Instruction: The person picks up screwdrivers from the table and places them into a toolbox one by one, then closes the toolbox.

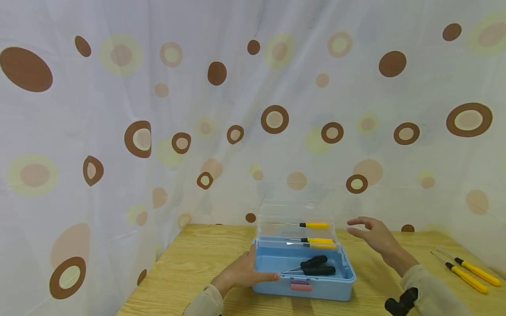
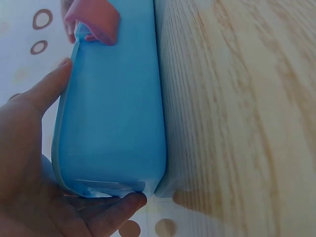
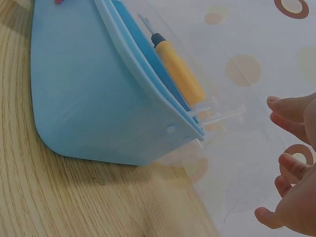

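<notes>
A light-blue toolbox (image 1: 328,287) with a pink latch (image 1: 301,285) stands on the table, its clear lid (image 1: 296,208) raised at the back. My left hand (image 1: 242,271) grips its front left corner, the thumb on the front rim and the fingers along the left side. Inside lie black-handled screwdrivers (image 1: 319,270). Yellow-handled screwdrivers (image 1: 316,225) show through the lid and along the box's back edge. My right hand (image 1: 377,237) is in the air right of the lid, fingers loosely bent and apart, holding nothing.
Two more yellow-handled screwdrivers (image 1: 466,276) lie side by side at the table's right. A white curtain (image 1: 253,87) with brown and yellow circles hangs behind and beside the wooden table (image 1: 174,272).
</notes>
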Available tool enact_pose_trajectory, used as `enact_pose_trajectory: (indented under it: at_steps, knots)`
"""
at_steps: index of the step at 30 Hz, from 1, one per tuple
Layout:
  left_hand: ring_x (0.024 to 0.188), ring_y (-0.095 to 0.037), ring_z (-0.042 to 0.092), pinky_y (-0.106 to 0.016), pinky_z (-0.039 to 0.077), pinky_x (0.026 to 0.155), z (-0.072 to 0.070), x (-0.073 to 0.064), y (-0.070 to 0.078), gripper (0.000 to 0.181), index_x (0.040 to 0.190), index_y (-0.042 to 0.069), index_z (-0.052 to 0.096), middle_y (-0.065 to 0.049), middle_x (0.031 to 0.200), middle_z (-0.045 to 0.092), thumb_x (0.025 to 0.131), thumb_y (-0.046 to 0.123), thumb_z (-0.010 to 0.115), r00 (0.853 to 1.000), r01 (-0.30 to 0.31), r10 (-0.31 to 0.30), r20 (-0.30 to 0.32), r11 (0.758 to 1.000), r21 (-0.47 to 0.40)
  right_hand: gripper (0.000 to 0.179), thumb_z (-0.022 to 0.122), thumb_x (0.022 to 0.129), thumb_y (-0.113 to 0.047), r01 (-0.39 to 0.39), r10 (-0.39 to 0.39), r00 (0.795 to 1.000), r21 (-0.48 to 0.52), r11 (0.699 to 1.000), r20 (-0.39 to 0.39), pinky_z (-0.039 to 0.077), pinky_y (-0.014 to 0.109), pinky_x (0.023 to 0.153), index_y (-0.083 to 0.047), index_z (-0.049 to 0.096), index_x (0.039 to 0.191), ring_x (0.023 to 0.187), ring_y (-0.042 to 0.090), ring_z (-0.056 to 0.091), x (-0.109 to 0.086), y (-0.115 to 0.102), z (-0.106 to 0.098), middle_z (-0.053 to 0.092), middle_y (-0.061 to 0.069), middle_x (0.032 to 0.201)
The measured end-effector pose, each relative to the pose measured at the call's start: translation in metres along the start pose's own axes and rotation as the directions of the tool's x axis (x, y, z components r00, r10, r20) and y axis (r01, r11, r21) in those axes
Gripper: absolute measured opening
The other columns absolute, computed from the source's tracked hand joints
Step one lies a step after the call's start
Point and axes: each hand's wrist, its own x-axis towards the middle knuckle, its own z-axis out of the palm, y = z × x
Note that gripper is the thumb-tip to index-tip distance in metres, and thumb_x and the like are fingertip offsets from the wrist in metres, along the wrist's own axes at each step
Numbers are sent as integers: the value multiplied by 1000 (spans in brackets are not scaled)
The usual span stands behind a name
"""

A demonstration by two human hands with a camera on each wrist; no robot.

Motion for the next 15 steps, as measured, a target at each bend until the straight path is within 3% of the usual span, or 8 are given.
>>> enact_pose_trajectory:
  at_steps: [15]
  knots:
    - [125,-36,56,-59,48,101,0,1,1,114,163,5,13,-19,151,46,85,52,82,1000,-15,15,9,1000,-24,58,67,103,-38,12,-12,1000,-19,1000,-20,24,80,104,6,57,139,143,63,15,-6,8,-13,21,39,159]
